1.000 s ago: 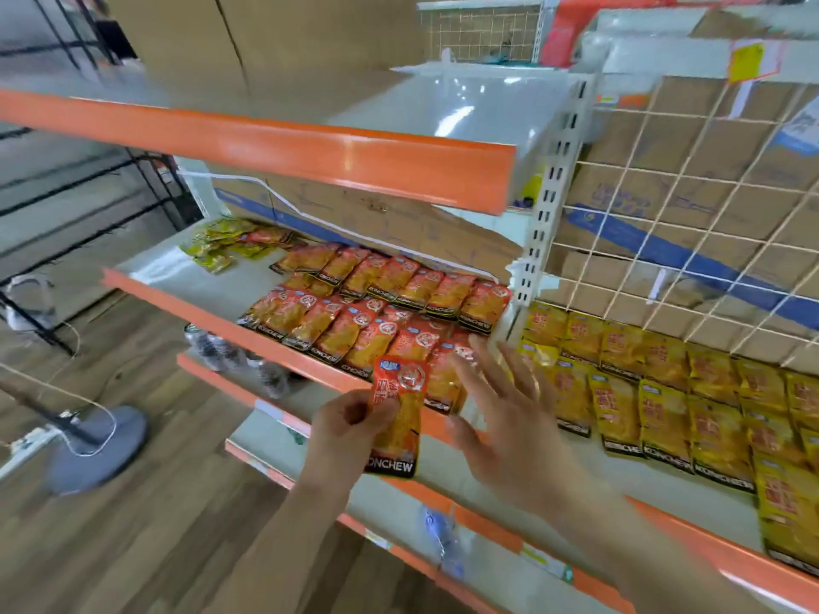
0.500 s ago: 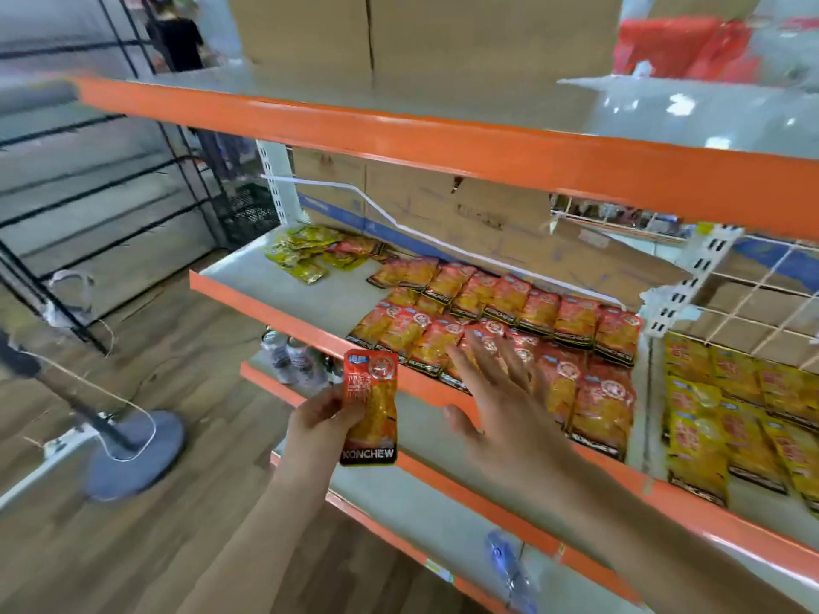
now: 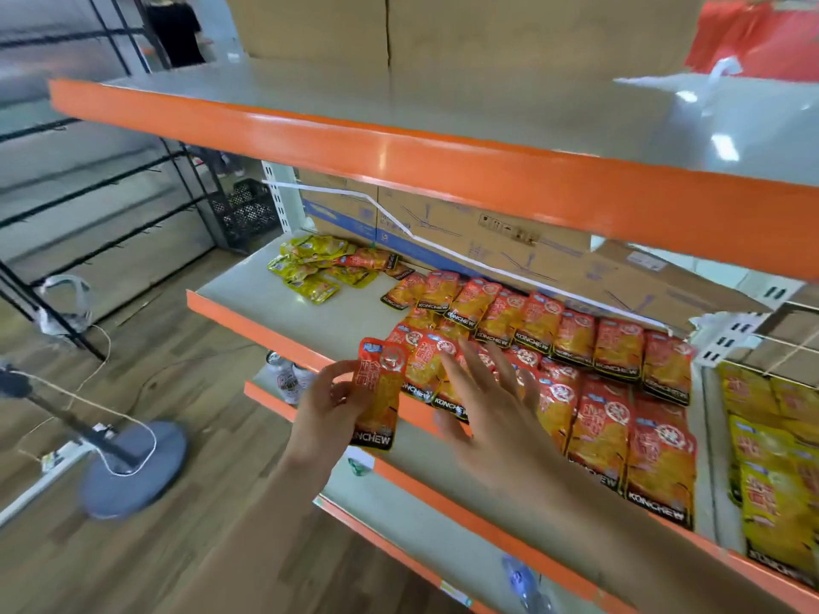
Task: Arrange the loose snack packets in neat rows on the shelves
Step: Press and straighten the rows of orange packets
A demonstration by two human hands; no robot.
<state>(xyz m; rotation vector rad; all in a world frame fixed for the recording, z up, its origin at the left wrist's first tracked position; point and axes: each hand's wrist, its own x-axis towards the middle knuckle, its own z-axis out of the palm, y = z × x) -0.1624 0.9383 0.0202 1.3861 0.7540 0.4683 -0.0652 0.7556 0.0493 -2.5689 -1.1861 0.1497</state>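
One red packet (image 3: pixel 376 401) held at the shelf's (image 3: pixel 274 299) front edge
The left hand (image 3: pixel 330 405) pinches its side; the right hand (image 3: pixel 492 418), fingers spread and blurred, holds nothing and hides part of the front row (image 3: pixel 660 458)

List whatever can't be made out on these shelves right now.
All in the head view:
- front-row red packets: several are hidden under the right hand.
- yellow packets: cut off by the picture's right edge.
- bottles on the lower shelf: mostly hidden behind the orange shelf lip, and blurred.
- held packet in the left hand: its small print is too blurred to read.
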